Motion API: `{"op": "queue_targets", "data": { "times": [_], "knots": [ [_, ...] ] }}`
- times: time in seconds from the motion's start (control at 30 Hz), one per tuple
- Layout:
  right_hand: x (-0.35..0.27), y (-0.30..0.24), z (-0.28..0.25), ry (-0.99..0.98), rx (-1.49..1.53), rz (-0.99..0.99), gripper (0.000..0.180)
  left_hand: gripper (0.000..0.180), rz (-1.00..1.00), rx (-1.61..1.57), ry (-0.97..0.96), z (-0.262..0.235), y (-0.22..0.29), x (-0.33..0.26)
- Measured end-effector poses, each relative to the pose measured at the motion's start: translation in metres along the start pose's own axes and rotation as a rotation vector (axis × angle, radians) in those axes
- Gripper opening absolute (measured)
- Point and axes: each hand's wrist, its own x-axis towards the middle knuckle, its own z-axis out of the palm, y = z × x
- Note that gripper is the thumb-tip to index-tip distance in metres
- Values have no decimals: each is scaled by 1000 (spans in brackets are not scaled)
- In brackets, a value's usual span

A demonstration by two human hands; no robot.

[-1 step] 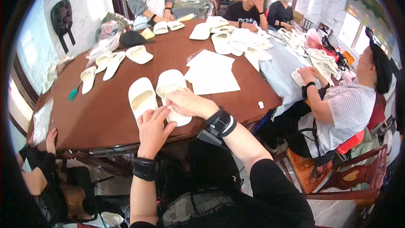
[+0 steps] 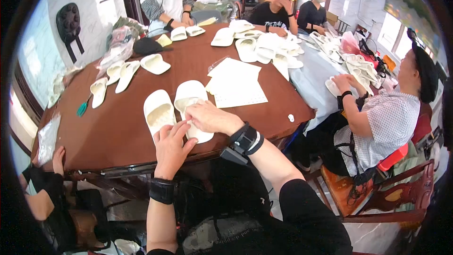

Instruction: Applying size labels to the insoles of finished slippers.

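Slipper (image 2: 193, 108) under my right hand (image 2: 212, 118) looks light and soft; fingers lie flat, pressing its heel, and my left hand (image 2: 171, 144) is open beside.

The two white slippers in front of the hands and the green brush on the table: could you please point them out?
left white slipper (image 2: 158, 113), head view, on its insole.
right white slipper (image 2: 189, 95), head view, on its strap.
green brush (image 2: 82, 108), head view, on its bristle end.
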Motion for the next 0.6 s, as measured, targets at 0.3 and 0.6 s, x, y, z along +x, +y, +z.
{"op": "queue_targets", "data": {
  "times": [0.3,0.6],
  "knots": [
    [-5,4,24,287,270,163,17,42,-15,36,-63,-4,1,0],
    [-6,1,32,402,320,228,22,44,4,51,-181,-6,-1,6]
  ]
}}
